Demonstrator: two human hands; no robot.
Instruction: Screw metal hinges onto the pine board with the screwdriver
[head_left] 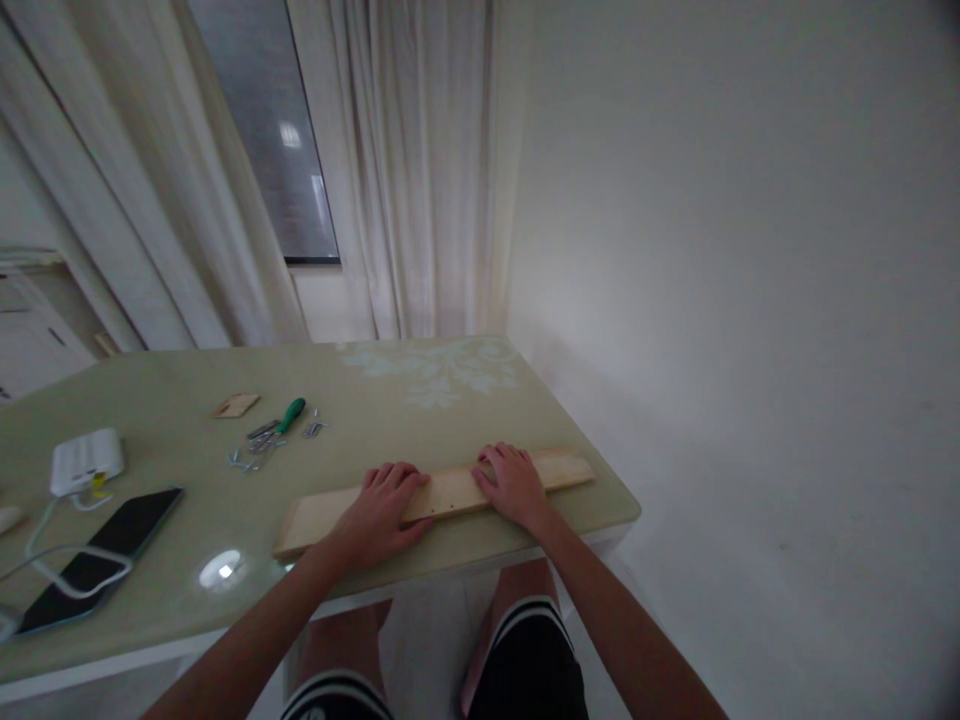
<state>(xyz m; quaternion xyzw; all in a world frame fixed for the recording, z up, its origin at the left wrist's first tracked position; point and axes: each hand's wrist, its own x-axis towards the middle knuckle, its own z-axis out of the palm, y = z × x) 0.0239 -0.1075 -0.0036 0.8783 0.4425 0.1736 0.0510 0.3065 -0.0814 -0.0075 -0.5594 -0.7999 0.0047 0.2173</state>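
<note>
A long, pale wooden board lies along the near edge of the table, slightly slanted, with a few small dark holes in its near side. Left of its middle, my left hand is closed over it, thumb on the near side and fingers across the top. My right hand grips the board farther right, fingers bent over its top and far edge. Parts of the board are hidden under both hands. Beyond it, to the left, lies a green-handled screwdriver among metal pieces, near loose screws.
The greenish table ends at a corner on the right, beside a white wall. At left are a black phone, a white cable and a white box-shaped device. A small wooden piece lies farther back.
</note>
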